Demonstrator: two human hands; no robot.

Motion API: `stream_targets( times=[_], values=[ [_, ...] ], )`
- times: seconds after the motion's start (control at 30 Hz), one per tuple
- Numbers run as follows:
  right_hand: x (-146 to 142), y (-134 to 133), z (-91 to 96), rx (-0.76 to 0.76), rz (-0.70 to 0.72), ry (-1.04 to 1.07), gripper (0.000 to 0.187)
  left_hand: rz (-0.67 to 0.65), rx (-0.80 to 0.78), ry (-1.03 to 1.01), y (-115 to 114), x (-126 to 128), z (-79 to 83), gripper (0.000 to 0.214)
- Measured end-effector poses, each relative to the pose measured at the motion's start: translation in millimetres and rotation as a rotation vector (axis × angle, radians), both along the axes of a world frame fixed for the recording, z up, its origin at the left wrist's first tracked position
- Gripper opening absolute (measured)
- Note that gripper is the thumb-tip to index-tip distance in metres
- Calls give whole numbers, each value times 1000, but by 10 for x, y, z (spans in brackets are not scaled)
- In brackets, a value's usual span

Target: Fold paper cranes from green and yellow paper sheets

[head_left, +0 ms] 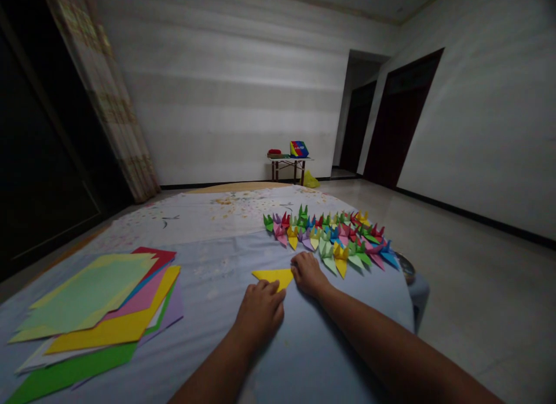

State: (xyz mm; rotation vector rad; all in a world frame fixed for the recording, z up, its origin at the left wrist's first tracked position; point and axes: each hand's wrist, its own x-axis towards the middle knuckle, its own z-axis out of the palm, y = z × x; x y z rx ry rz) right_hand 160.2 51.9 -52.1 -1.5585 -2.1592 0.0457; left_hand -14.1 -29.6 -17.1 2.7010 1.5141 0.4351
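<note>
A yellow sheet of origami paper [278,275], folded into a triangle, lies on the cloth in front of me. My left hand [260,308] presses its curled fingers onto the paper's near side. At the triangle's right corner, my right hand [309,274] has its fingers bent and closed on the edge; the fingertips are partly hidden. Just beyond my right hand stand many folded paper cranes [341,256] in rows of several colours.
On the left lies a loose stack of coloured paper [91,294]. A pale floral tablecloth [208,288] covers the round table. Beyond the right edge is a stool [419,297]. A small table [289,160] with a colourful box [299,149] stands by the far wall.
</note>
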Motion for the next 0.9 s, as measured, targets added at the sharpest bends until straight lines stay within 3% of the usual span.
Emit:
stream_targets(
  times=[0.4,0.9],
  values=[
    [-13,4,15,-1,0,12,14,-13,124,-103,-16,-15,-55,21],
    [-26,0,-7,-1,-2,30,14,-26,104,-185,-26,-49,-39,26]
  ],
)
